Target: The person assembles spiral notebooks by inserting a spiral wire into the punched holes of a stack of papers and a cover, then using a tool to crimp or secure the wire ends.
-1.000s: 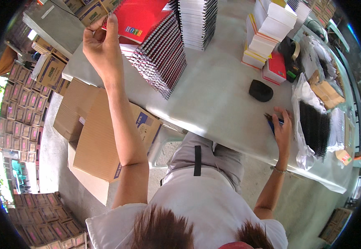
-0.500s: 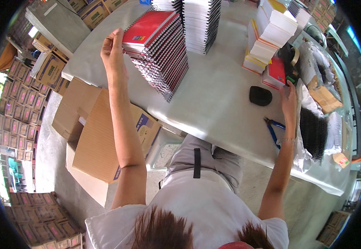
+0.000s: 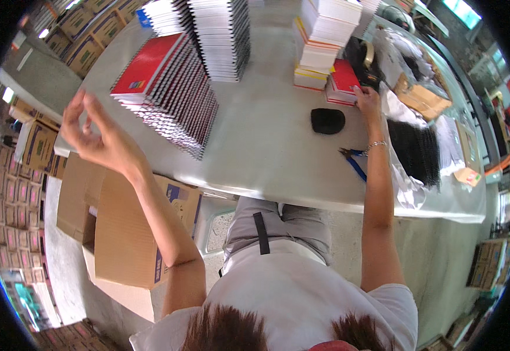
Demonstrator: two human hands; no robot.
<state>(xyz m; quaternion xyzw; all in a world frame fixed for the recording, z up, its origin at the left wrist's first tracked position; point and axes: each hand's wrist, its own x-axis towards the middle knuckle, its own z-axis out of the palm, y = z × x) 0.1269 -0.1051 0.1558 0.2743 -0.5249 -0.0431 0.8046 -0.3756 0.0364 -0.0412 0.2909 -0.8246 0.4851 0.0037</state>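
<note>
My left hand [image 3: 100,131] is raised off the table, left of a tall stack of red spiral notebooks [image 3: 173,93]; its fingers are loosely curled, apart and hold nothing. The notebooks have red covers and wire coils along their right side. On the right, my right hand [image 3: 367,100] pinches the near right corner of a red-covered book [image 3: 344,76] on a short pile. Some of its fingers are hidden. Near that hand lie a black rounded pad [image 3: 327,121] and blue-handled pliers [image 3: 356,164], partly covered by my forearm.
White spiral-bound stacks [image 3: 218,41] stand behind the red notebooks. A tall pile of unbound books [image 3: 325,35] rises beyond my right hand. Black coils [image 3: 413,149] and plastic bags lie at the right. An open cardboard box [image 3: 123,228] stands below the table's left edge.
My left hand has left the corner of the red notebook stack, moving left and nearer, and its fingers have spread. My right hand has reached onto the red-covered book. The whole view has shifted.
</note>
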